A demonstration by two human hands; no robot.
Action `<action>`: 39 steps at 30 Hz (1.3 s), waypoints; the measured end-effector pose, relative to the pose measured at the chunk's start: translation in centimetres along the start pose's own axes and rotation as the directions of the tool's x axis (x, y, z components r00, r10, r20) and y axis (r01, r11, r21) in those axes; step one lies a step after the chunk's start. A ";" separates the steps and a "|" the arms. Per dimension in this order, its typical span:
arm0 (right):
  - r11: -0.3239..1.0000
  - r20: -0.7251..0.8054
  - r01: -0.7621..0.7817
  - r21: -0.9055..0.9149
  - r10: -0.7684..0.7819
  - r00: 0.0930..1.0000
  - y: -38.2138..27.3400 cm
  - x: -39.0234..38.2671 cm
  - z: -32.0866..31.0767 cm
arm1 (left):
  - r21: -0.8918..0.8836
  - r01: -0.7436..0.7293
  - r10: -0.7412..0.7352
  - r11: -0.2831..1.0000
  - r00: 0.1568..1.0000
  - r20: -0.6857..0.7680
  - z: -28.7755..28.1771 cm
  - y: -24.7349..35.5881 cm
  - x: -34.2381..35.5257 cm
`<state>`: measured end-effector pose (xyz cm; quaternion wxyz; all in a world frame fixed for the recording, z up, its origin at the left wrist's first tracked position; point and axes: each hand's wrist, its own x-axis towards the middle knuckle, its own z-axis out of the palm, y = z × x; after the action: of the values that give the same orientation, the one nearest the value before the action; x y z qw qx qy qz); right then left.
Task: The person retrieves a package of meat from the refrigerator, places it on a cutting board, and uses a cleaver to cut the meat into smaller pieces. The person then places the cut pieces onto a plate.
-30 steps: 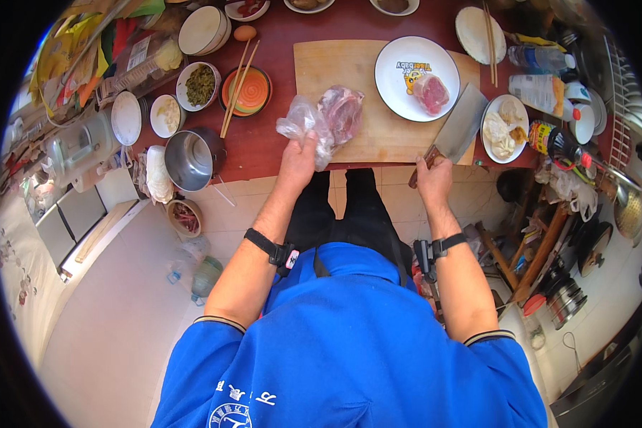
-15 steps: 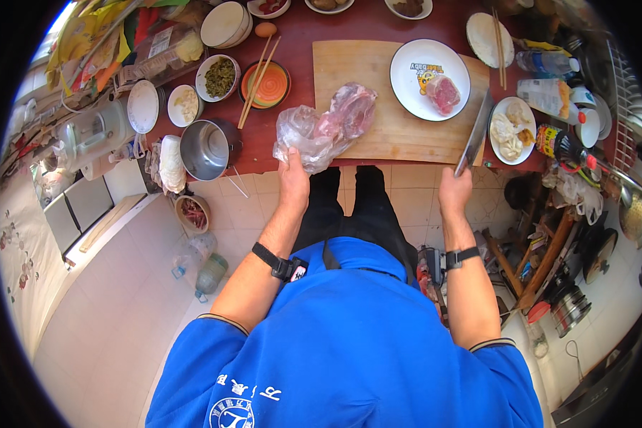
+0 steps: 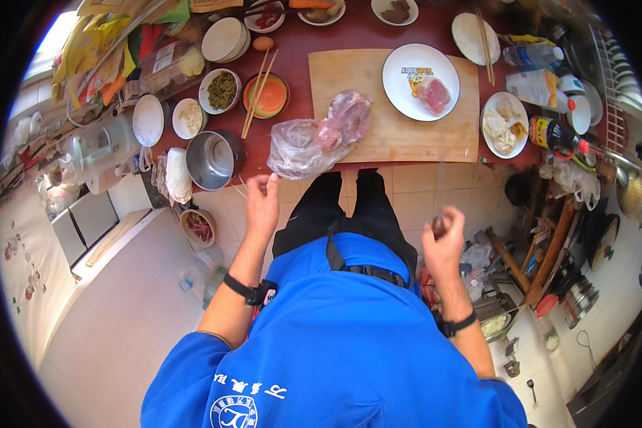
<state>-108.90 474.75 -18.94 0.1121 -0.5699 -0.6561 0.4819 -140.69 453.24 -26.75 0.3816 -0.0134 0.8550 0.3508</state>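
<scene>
My right hand (image 3: 444, 239) is closed around the round brown handle of the knife (image 3: 439, 226), off the table's front edge. The knife's blade is turned nearly edge-on and blurred, so it hardly shows. My left hand (image 3: 263, 207) is empty with its fingers apart, one fingertip close to a clear plastic bag (image 3: 296, 151); I cannot tell whether they touch. Raw meat (image 3: 346, 120) lies half out of this bag, on the left of the wooden cutting board (image 3: 371, 143). A smaller piece of meat (image 3: 434, 95) rests on a white plate (image 3: 406, 60) on the board.
Left of the bag stand a metal pot (image 3: 212, 160), an orange bowl (image 3: 282, 93) with chopsticks (image 3: 255, 100) across it, and a bowl of chopped greens (image 3: 220, 90). Right of the board are a plate of pale food (image 3: 505, 125), a dark sauce bottle (image 3: 549, 133) and a water bottle (image 3: 531, 55).
My left hand has let go of the plastic bag and drawn back toward me. My right hand has pulled the knife back from the board's right side, turning its blade away from view.
</scene>
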 end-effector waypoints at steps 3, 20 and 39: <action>0.991 0.094 -0.008 -0.135 0.021 0.995 -1.0 4.6 2.3 | 0.140 -0.479 0.493 0.867 0.865 -0.095 1.3 3.3 0.8; 0.982 0.125 0.046 -0.181 -0.024 0.992 -0.6 6.6 7.8 | 0.200 -0.400 0.385 0.894 0.916 0.111 10.1 8.9 5.9; 0.955 0.141 0.202 -0.215 -0.175 0.974 -1.8 9.7 8.3 | 0.434 -0.558 0.553 0.707 0.819 0.151 13.0 4.1 6.3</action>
<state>-119.01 479.07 -25.68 0.0516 -0.4836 -0.7640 0.4240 -137.95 465.82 -34.54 0.2544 0.3365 0.8752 0.2367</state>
